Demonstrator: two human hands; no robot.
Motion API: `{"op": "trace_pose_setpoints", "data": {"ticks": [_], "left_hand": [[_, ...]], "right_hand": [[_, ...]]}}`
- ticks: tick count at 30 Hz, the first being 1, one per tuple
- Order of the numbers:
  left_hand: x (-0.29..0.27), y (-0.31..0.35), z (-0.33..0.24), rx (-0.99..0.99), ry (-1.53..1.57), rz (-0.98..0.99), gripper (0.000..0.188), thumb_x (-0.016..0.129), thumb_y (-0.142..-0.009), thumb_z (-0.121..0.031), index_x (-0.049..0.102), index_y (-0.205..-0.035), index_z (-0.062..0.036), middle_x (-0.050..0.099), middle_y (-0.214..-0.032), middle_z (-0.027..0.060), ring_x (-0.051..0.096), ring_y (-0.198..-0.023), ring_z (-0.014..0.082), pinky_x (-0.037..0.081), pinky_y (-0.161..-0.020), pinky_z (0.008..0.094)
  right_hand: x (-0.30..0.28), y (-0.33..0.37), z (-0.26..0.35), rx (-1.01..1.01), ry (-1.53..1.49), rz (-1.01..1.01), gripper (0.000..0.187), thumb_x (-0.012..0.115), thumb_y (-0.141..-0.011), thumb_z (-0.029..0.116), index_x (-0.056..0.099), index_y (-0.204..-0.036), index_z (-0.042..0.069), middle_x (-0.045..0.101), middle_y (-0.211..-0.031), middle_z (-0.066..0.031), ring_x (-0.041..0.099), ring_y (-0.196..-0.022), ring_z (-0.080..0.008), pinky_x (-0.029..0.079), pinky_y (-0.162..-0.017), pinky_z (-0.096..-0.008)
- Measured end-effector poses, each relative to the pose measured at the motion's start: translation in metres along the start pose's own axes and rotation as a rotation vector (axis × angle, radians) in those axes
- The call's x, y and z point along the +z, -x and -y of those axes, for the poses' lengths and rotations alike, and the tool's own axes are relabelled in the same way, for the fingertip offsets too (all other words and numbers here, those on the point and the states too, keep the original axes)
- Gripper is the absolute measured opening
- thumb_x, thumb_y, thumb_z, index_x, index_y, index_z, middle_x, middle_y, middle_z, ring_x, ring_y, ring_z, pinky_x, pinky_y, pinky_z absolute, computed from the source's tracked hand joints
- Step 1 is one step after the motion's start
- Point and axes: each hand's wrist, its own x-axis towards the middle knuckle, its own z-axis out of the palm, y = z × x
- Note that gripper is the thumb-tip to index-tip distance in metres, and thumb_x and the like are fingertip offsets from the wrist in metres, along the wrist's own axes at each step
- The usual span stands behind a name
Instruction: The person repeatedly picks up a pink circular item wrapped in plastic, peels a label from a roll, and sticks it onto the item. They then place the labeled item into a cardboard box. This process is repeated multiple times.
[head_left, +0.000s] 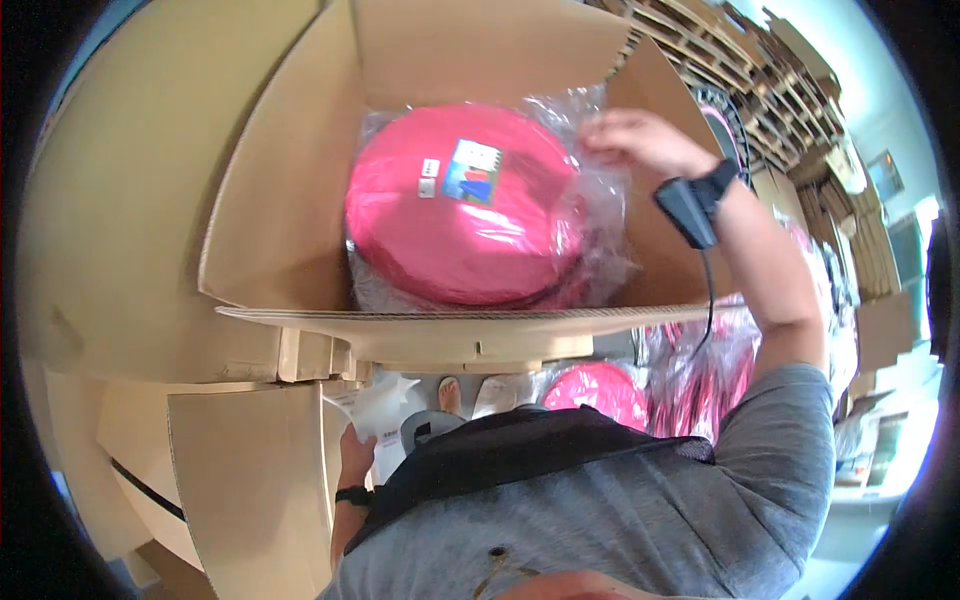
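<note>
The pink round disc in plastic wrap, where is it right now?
In the head view the pink disc lies inside the open cardboard box, upper centre, with the right hand on its plastic wrap.

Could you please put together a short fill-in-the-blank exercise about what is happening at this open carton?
1. The round disc wrapped in clear plastic is ____ in colour.
2. It lies inside an open ____ box.
3. The person's ____ hand touches the plastic wrap at the disc's far edge.
4. The left hand hangs low beside the body, holding something ____ in colour.

Missing words: pink; cardboard; right; white
</note>
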Motion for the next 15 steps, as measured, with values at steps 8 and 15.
{"op": "trace_pose_setpoints", "data": {"ticks": [8,15], "left_hand": [[0.066,-0.001,-0.048,0.148,0.29,0.146,0.039,0.056,-0.069,0.002,0.05,-0.108,0.0001,0.059,-0.099,0.01,0.056,-0.094,0.0203,0.043,-0.083,0.0327],[0.162,0.101,-0.199,0.114,0.809,0.418,0.035,0.053,-0.073,0.007,0.05,-0.107,0.001,0.057,-0.102,0.0075,0.053,-0.097,0.017,0.041,-0.086,0.0299]], "right_hand": [[-0.001,0.264,-0.087,-0.629,0.014,-0.939,0.024,0.046,-0.085,-0.002,0.05,-0.109,-0.003,0.06,-0.098,-0.0149,0.059,-0.085,-0.0184,0.046,-0.08,-0.0285],[0.114,0.422,-0.238,-0.186,-0.049,-0.688,0.017,0.048,-0.083,-0.003,0.057,-0.097,0.0,0.062,-0.094,-0.0102,0.058,-0.081,-0.012,0.045,-0.075,-0.0252]]}}
